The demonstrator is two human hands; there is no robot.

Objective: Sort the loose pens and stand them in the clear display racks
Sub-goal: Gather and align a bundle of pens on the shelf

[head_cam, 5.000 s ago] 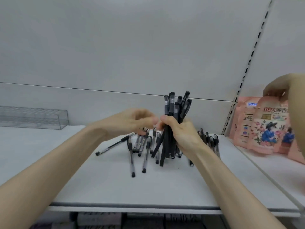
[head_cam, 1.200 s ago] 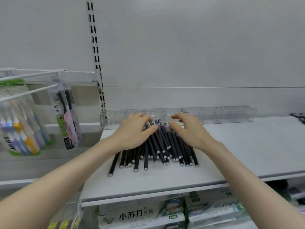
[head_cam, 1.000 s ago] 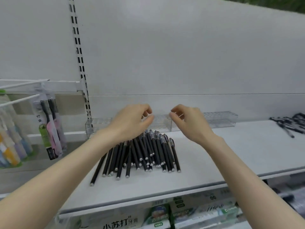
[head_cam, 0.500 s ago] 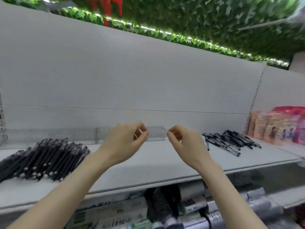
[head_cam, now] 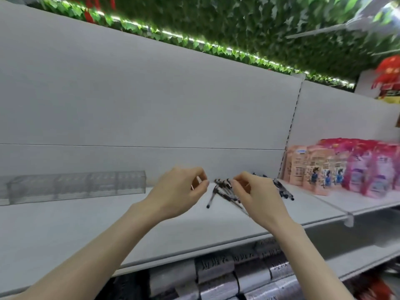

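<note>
Both hands are up over the white shelf (head_cam: 65, 230). The left hand (head_cam: 179, 191) hovers with fingers loosely curled, thumb close to the forefinger, and nothing visible in it. The right hand (head_cam: 257, 195) is the same: relaxed curl, no grasp. The loose pens (head_cam: 223, 191) lie in a dark heap on the shelf between and just behind the two hands, partly hidden by the right one, none of them lifted. The clear rack (head_cam: 75, 185) stands well off to the left against the back panel, with no pens showing in it. Pink pouches (head_cam: 324, 169) line the next shelf to the right.
</note>
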